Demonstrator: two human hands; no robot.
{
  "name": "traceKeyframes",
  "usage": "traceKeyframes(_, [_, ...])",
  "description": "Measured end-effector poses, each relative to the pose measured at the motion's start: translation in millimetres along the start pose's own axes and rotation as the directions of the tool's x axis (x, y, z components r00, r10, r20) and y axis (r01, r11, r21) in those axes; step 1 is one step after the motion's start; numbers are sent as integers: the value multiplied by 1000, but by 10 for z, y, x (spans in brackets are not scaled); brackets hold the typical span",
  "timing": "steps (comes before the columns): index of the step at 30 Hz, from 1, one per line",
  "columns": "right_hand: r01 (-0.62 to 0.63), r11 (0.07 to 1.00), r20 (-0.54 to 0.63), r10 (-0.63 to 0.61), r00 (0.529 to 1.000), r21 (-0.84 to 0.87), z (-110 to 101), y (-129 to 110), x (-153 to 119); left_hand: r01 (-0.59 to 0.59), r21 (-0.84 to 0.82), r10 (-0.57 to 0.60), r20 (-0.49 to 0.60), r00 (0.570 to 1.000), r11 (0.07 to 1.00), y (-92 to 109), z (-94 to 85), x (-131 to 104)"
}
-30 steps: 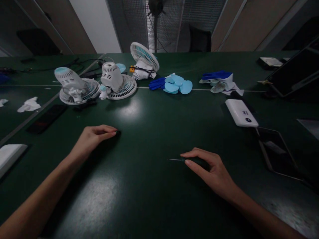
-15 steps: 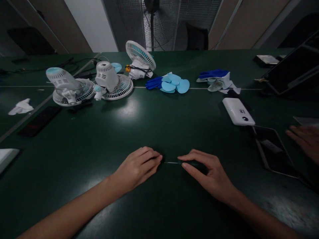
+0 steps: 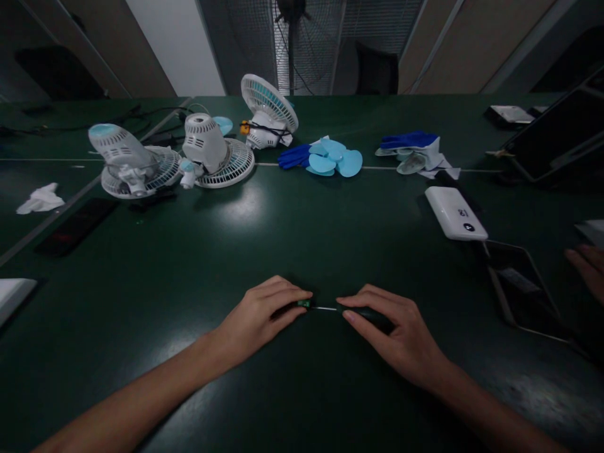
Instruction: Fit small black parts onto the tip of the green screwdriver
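Note:
My right hand [image 3: 399,321] has its thumb and fingers closed around the dark handle of a screwdriver [image 3: 372,316]. The screwdriver lies low over the green table, its thin metal shaft pointing left. My left hand [image 3: 264,311] pinches a small dark piece with a green patch [image 3: 304,303] between thumb and fingers. The shaft's left end meets or lies close to this piece; I cannot tell whether it goes in. Most of the small piece is hidden under my left fingers.
White desk fans [image 3: 217,157] stand at the back left. Light-blue fan blades [image 3: 335,157] lie beside blue gloves [image 3: 295,157]. A white power bank [image 3: 455,212] and a phone [image 3: 523,286] lie to the right. Another person's hand [image 3: 587,267] is at the right edge.
My left fingers have parted slightly, so the green patch now shows between them. My right hand stays on the screwdriver. The other person's hand has moved right.

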State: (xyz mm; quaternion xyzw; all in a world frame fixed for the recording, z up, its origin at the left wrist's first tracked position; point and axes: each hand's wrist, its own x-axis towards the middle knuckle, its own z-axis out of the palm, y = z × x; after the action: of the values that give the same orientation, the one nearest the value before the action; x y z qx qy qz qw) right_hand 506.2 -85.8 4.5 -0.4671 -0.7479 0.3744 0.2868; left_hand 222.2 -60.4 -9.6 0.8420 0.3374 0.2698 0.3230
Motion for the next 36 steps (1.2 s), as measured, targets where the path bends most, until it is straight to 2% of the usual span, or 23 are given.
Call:
traceKeyframes(4, [13, 1000, 7, -13, 1000, -2, 4, -4, 3, 138, -82, -135, 43, 990, 987, 10, -25, 0])
traceKeyframes(7, [18, 1000, 6, -18, 1000, -3, 8, 4, 1, 175, -108, -169, 64, 984, 979, 12, -21, -6])
traceKeyframes(13, [26, 1000, 17, -26, 1000, 1, 11, -1, 2, 174, -109, -165, 90, 982, 979, 20, -24, 5])
traceKeyframes(17, [7, 996, 30, -9, 1000, 85, 8, -1, 18, 172, -105, -161, 100, 982, 980, 22, -39, 11])
traceKeyframes(20, [-10, 991, 16, 8, 1000, 136, 11, 9, 17, 164, -92, -155, 98, 983, 982, 21, -32, 11])
traceKeyframes(24, [5, 993, -27, -2, 1000, 119, 15, 15, 11, 129, -78, -122, 84, 989, 989, 20, -23, 19])
traceKeyframes(28, [5, 992, -38, 0, 999, 125, -2, 2, 13, 36, -74, -32, 59, 998, 997, 62, -70, 14])
traceKeyframes(31, [-10, 992, -73, 19, 997, 125, -20, 12, 11, -127, -110, 135, 66, 989, 986, 160, -100, -38])
traceKeyframes(33, [-33, 991, -113, 48, 992, 131, -31, 30, 7, -252, -125, 267, 123, 956, 960, 239, -90, -101])
traceKeyframes(36, [-71, 986, -142, 93, 985, 152, -46, 49, 1, -406, -89, 415, 236, 879, 910, 295, -64, -208])
